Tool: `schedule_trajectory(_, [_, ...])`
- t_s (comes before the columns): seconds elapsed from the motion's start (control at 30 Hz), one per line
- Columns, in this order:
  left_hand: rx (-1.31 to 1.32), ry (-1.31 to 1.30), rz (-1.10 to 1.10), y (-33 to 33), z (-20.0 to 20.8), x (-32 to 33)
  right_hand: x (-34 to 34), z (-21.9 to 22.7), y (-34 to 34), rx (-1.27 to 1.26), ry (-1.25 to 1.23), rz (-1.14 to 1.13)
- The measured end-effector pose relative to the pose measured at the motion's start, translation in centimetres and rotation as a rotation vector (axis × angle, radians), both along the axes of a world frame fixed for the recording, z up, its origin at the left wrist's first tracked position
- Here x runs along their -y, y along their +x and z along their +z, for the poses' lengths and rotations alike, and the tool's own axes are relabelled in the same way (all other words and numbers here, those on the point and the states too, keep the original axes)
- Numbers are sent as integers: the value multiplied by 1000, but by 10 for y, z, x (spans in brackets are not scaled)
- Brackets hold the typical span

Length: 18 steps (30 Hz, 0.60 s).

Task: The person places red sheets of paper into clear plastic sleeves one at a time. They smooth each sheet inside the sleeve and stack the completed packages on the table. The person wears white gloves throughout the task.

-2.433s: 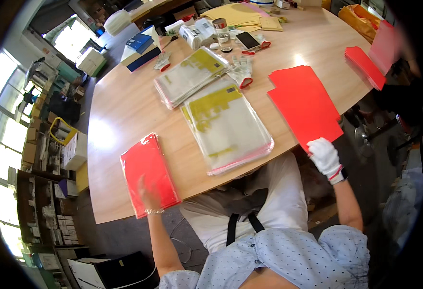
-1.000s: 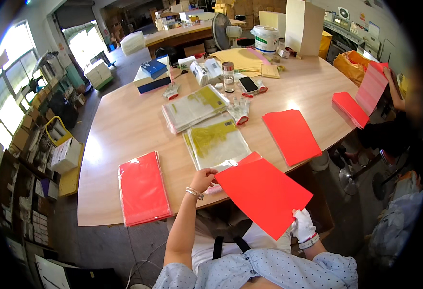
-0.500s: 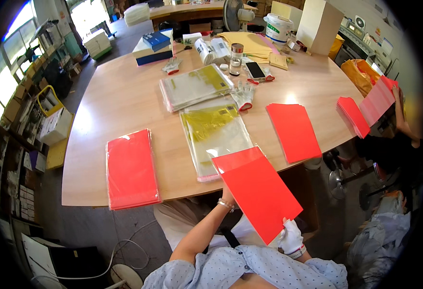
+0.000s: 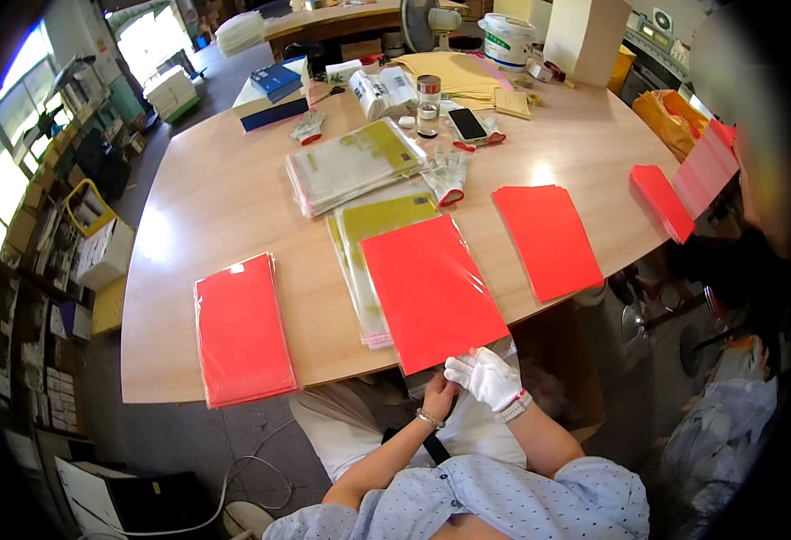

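Observation:
A red sheet [image 4: 436, 288] lies in a clear plastic bag, tilted over the near edge of the table. The bag's clear mouth [image 4: 420, 385] extends below the sheet's lower edge. My bare left hand [image 4: 440, 398], with a bracelet at the wrist, is closed on this clear part. My right hand [image 4: 487, 378], in a white glove with bare fingertips, is closed at the bag's mouth, its fingers against the sheet's lower edge. Beneath the sheet is a stack of clear bags [image 4: 352, 270]. A stack of bagged red sheets [image 4: 244, 333] lies left, loose red sheets [image 4: 548, 243] right.
More plastic bags [image 4: 350, 166] lie beyond, beside work gloves [image 4: 449, 175], a glass jar [image 4: 428, 106] and a phone [image 4: 467, 124]. Blue boxes [image 4: 274, 94] stand at the back left. At the right, a co-worker sits near another red stack [image 4: 661, 202].
The red sheet has gone further into its bag and swung more upright, away from me. My right hand moved left and up to the bag's mouth; my left hand came down beside it.

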<state>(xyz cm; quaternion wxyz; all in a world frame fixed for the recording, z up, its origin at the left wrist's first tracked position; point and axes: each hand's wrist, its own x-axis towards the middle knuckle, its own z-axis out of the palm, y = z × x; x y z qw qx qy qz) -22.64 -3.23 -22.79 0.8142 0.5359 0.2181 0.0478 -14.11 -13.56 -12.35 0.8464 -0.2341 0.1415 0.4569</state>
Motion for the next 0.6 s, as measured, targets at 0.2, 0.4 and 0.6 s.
schedule_trajectory(0.2, [-38,-129,97,-38,29,-49,17,16,-11,625,-502,461])
schedule_trajectory(0.4, [-105,-146,-25,-46,36,-72,-49,35,-31,1900,-999,207])
schedule_trajectory(0.6, [-168,-356,340,-36,36,-54,-70,6,-42,2115,-942,359])
